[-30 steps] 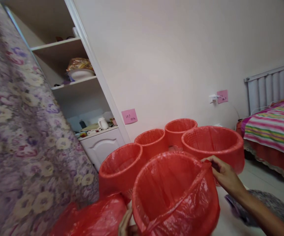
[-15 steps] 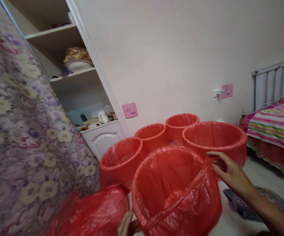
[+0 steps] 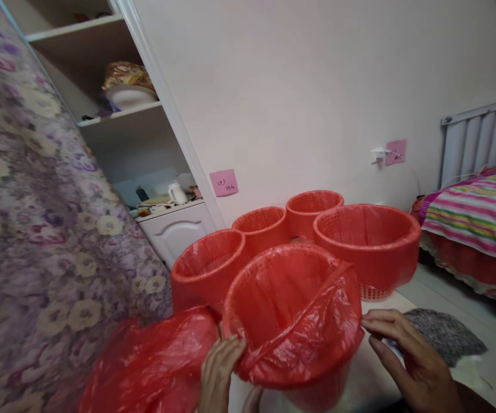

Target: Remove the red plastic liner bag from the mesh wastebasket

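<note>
Lined basket [image 3: 293,312] sits between left hand [image 3: 218,373] and right hand [image 3: 406,358].

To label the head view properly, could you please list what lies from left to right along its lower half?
Purple floral fabric → loose red plastic bag → left hand → red basket lined with a red plastic bag → right hand → striped pink bedspread.

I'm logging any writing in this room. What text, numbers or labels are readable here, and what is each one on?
Pink sticky note on the wall beside the cupboard: two lines of handwritten figures, too small and blurred to read for sure.
Pink note by the wall socket: dark marks, unreadable.
Red bin liner, held by the left hand and right hand: no print visible.
</note>
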`<state>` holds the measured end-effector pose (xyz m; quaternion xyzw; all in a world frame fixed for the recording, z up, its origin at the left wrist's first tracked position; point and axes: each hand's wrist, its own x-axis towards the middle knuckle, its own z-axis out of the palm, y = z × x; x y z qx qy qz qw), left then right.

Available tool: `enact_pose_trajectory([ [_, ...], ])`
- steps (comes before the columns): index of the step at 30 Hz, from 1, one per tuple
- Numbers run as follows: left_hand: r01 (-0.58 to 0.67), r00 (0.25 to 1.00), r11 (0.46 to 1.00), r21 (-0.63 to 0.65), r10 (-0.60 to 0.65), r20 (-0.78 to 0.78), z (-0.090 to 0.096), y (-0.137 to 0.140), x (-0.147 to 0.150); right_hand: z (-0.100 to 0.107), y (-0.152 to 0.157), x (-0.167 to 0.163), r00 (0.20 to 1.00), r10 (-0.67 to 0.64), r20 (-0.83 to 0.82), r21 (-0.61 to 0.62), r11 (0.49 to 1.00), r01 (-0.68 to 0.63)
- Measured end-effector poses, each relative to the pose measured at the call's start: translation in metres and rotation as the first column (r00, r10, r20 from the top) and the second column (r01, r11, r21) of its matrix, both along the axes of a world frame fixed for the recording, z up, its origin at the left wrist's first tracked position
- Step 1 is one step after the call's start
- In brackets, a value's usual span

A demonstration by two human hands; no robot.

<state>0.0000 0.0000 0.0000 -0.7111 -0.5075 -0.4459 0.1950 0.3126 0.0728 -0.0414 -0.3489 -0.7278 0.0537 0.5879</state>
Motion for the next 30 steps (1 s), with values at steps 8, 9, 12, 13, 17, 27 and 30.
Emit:
enact_pose_trajectory([
  [8, 0.186, 0.978, 0.955, -0.231, -0.203, -0.051, 0.034, 0.006, 0.021, 0.000, -0.002, -0.004, 1.000, -0.018, 0.008, 0.050, 0.999, 0.017],
  [9, 0.181, 0.982, 0.950, -0.253, -0.191, -0.014, 0.036, 0.007, 0.021, 0.001, -0.003, -0.005, 1.000, -0.001, 0.013, 0.064, 0.998, 0.000],
  [12, 0.123, 0.986, 0.937, -0.326, -0.078, 0.148, 0.040, 0.011, 0.021, 0.007, -0.008, -0.007, 0.999, 0.034, 0.020, 0.125, 0.991, -0.036],
  [13, 0.114, 0.979, 0.926, -0.359, -0.043, 0.202, 0.042, 0.013, 0.022, 0.010, -0.010, -0.009, 0.999, 0.046, 0.025, 0.148, 0.988, -0.049],
  [17, 0.175, 0.938, 0.880, -0.442, -0.013, 0.346, 0.051, 0.018, 0.030, 0.027, -0.017, -0.025, 0.982, 0.109, 0.155, 0.229, 0.963, -0.143],
  [27, 0.231, 0.815, 0.920, -0.318, -0.004, 0.579, 0.075, 0.034, 0.019, 0.034, -0.019, -0.057, 0.931, 0.170, 0.323, 0.163, 0.959, -0.232],
  [30, 0.249, 0.859, 0.910, -0.331, -0.049, 0.510, 0.094, 0.048, 0.011, 0.033, -0.020, -0.051, 0.920, 0.204, 0.335, 0.157, 0.950, -0.268],
])
